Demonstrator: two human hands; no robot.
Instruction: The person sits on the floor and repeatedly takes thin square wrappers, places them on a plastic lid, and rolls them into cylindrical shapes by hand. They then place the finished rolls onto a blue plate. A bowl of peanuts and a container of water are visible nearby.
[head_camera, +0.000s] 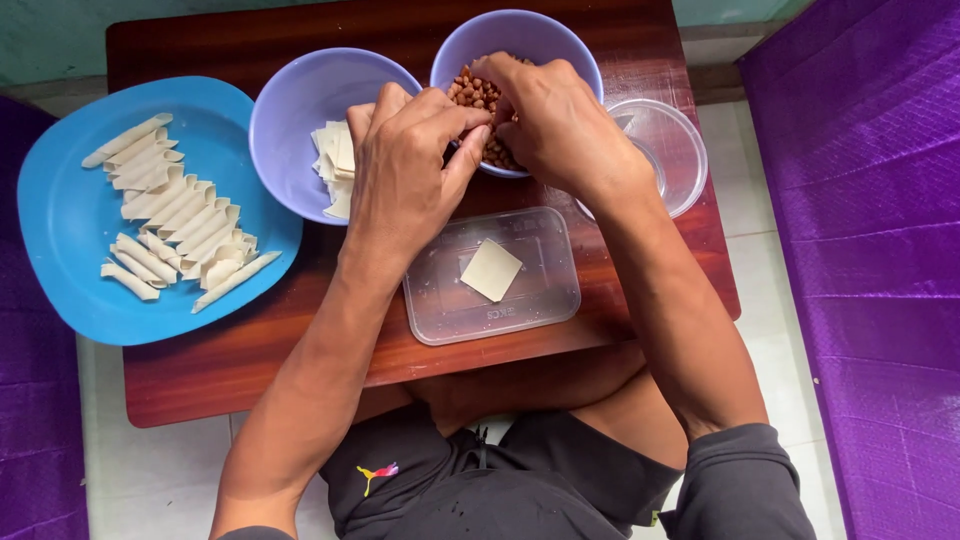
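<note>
My left hand and my right hand meet over the lilac bowl of peanuts, fingertips pinched together at its near rim. What the fingers hold is hidden. A second lilac bowl to the left holds a stack of square dough wrappers. Below my hands a clear plastic lid lies on the wooden table with one flat square wrapper on it.
A blue plate at the left carries several rolled wrappers. A clear empty plastic container sits right of the peanut bowl. Purple fabric flanks the small table on both sides. White floor tiles show below.
</note>
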